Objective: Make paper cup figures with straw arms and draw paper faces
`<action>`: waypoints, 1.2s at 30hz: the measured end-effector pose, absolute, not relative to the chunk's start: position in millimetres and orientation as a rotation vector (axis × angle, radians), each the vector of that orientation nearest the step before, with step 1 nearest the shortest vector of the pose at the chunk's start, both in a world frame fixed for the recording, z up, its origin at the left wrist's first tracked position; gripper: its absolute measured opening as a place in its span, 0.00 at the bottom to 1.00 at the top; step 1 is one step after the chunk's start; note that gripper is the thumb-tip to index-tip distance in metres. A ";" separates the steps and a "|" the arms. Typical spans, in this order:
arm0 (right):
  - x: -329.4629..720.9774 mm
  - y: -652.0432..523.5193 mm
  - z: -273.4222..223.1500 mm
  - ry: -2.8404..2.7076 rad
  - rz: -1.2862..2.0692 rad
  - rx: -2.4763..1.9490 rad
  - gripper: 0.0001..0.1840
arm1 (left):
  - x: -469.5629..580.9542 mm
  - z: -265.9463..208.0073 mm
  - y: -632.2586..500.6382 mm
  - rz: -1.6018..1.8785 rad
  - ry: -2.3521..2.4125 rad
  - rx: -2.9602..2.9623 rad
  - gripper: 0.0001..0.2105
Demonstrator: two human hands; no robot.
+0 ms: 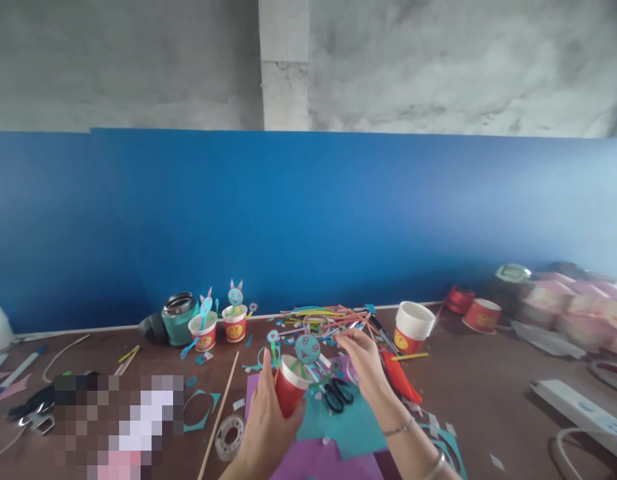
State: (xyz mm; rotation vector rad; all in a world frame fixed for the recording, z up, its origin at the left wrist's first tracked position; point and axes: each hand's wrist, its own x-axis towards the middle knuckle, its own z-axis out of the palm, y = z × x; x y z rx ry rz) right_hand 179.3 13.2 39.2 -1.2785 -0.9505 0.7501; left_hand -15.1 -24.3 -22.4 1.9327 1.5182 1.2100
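Cup [288,395], red with a white rim, and gripping it now in the left hand [271,423], mouth up, low in the centre over the table [463,363]! Just above the rim, look at the rabbit [307,349], round and blue with upright ears. To its left, spot a heart disc [273,337] on a green stem; lower, to its right, spot a second disc [336,366], near the scissors [333,396].

Across to the right hand [364,360], holding thumb and finger close together just right of the rabbit; cannot tell whether pinching anything between them.

Underneath the black scissors, see teal paper [348,427], with purple paper [323,463] showing around it. Left of the left hand, find the tape [230,438], flat on the table, near a long thin stick [222,408]. Behind both hands, catch the straws [328,312], heaped in many colours near the blue panel [288,220]. Right of that heap, note a white-topped cup [415,320], upright, and in front of it a red pouch [401,379]. Now to the back left, for two rabbit cups [235,327] side by side, just right of a green jar [181,323]
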 end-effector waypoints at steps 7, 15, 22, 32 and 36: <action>165.1 15.1 39.0 -1.063 0.904 -1.245 0.07 | -11.1 -22.4 -30.9 1.151 1.535 1.895 0.41; 162.9 16.1 35.7 -1.034 0.936 -1.204 0.09 | -11.6 -28.5 -29.8 1.158 1.522 1.944 0.40; 160.4 13.0 39.1 -1.006 0.988 -1.161 0.09 | -8.9 -30.9 -30.2 1.131 1.538 1.948 0.41; 160.0 13.1 39.4 -1.015 0.986 -1.144 0.11 | -8.3 -26.5 -31.4 1.105 1.553 1.921 0.41; 159.6 12.8 40.2 -0.997 0.987 -1.128 0.12 | -7.3 -26.4 -31.8 1.103 1.556 1.911 0.41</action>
